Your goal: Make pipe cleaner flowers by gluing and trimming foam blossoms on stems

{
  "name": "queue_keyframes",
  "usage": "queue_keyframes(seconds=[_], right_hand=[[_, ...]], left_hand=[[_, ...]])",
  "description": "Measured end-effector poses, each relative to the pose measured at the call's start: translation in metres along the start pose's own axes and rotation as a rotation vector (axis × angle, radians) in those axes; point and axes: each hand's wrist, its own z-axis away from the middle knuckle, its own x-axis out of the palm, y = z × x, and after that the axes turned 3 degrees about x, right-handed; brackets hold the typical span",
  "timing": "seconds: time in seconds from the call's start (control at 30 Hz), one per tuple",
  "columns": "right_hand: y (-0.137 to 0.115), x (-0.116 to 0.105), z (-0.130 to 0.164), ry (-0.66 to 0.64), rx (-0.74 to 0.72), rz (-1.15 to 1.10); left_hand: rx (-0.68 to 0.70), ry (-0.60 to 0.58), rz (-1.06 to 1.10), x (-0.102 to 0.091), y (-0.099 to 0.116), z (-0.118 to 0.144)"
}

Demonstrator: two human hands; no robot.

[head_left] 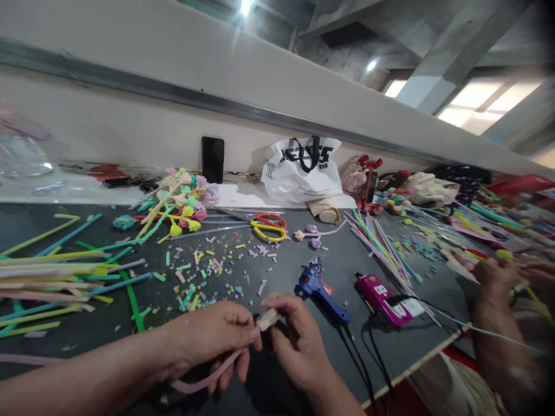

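Observation:
My left hand pinches a pink pipe cleaner, whose free end curves down below the fingers. At its tip, between both hands, is a small cream fuzzy piece. The fingertips of my right hand close on that piece from the other side. Just beyond my hands, cut pipe-cleaner bits lie scattered on the dark table. Right of my right hand rests a blue hot glue gun, its nozzle end covered in bits.
Loose pipe cleaners fill the left side. Behind are fuzzy flowers, scissors, a phone and a white bag. A magenta device with cables lies right. At far right, a co-worker's hand works.

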Motion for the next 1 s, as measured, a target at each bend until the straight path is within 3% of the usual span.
queue_keyframes(seconds=[0.2,0.37,0.53,0.63,0.73,0.83,0.97,1.0], right_hand=[[0.005,-0.002,-0.008,0.393,0.234,-0.040],[0.016,0.004,-0.009,0.356,0.365,-0.104],[0.009,0.000,-0.004,0.325,0.393,0.017],[-0.019,-0.006,-0.021,0.226,0.247,0.265],[-0.055,0.005,-0.059,-0.037,0.076,0.500],[-0.071,0.039,-0.104,-0.206,0.036,0.607],[-0.061,0.097,-0.145,-0.496,0.050,0.823],[-0.057,0.109,-0.151,-0.519,0.050,0.831]], left_hand=[[0.057,0.104,0.109,0.003,-0.010,-0.011],[0.106,0.146,0.145,0.009,-0.016,-0.020],[0.099,0.116,0.076,0.009,-0.017,-0.027],[0.074,0.139,0.092,0.007,-0.014,-0.031],[0.054,0.151,0.098,0.008,-0.012,-0.034],[0.021,0.199,0.084,0.009,-0.014,-0.036],[0.030,0.234,0.056,0.006,-0.018,-0.036],[0.039,0.243,0.058,0.006,-0.019,-0.035]])
